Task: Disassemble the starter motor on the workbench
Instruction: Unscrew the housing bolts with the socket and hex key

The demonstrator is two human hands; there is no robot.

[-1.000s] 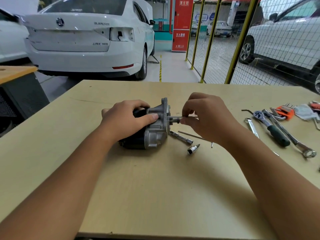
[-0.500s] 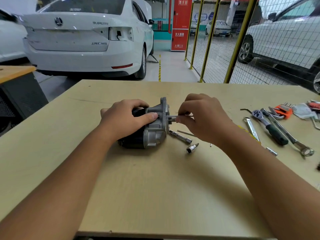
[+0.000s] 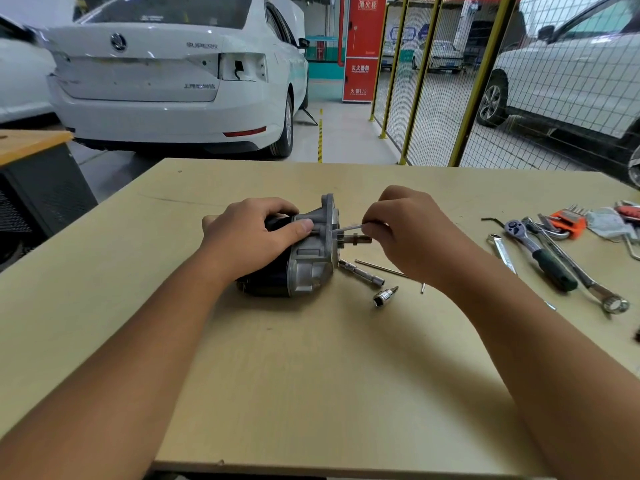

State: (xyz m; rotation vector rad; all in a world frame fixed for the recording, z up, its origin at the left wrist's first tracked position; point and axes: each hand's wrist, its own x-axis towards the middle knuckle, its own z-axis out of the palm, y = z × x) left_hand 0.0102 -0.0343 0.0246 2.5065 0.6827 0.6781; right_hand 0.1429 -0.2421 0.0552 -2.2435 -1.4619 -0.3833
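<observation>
The starter motor [image 3: 304, 261] lies on its side in the middle of the workbench [image 3: 311, 393], black body to the left, silver housing and flange to the right, with a short shaft sticking out on the right. My left hand [image 3: 252, 240] grips the motor over its top, thumb on the silver housing. My right hand [image 3: 405, 233] pinches a thin long bolt [image 3: 348, 229] that sticks partly out of the housing's right face, just above the shaft.
Just right of the motor lie a socket extension [image 3: 362, 271], a thin rod [image 3: 377, 267] and a small socket bit [image 3: 384, 296]. Further right are a ratchet [image 3: 540, 254], wrenches [image 3: 588, 282] and an orange hex key set [image 3: 568, 223]. Cars and a mesh fence stand behind.
My right hand has drawn the thin bolt a little out of the housing and lifted slightly, so the shaft below it now shows. My left hand keeps its hold on the motor.
</observation>
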